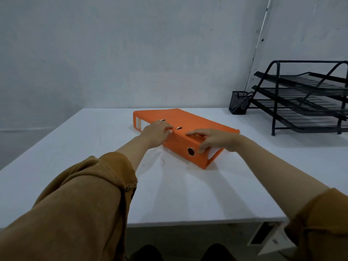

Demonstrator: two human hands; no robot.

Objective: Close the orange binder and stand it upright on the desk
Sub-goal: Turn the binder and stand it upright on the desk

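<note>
- Orange binder lies flat on the white desk, cover shut, spine facing the camera side and running diagonally from far-left to near-right.
- Left hand sits on the spine edge around the middle of its length, fingers curled over onto the top cover. Contact yes, but not a closed grasp: the hand is draped flat, palm down.
- Two metal slot fittings on the cover show just past the left fingertips, one to either side of them.
- Right hand rests on the near-right end of the binder, fingers spread across the top cover, thumb hooked down over the spine face. Looks like a loose pinch on that corner; can't tell how firm.
- Spine's round finger hole is just left of the right thumb, below the right fingers.
- White paper edge pokes out of the binder's near end, directly under the right palm.
- Spine label is at the far end, beyond the left hand.
- Binder lies between and under both hands; none of it is lifted off the desk.
- Black wire letter tray and mesh pen cup stand well right of the right hand, at the wall.
- Both sleeves are brown, pushed up the forearms.
</note>
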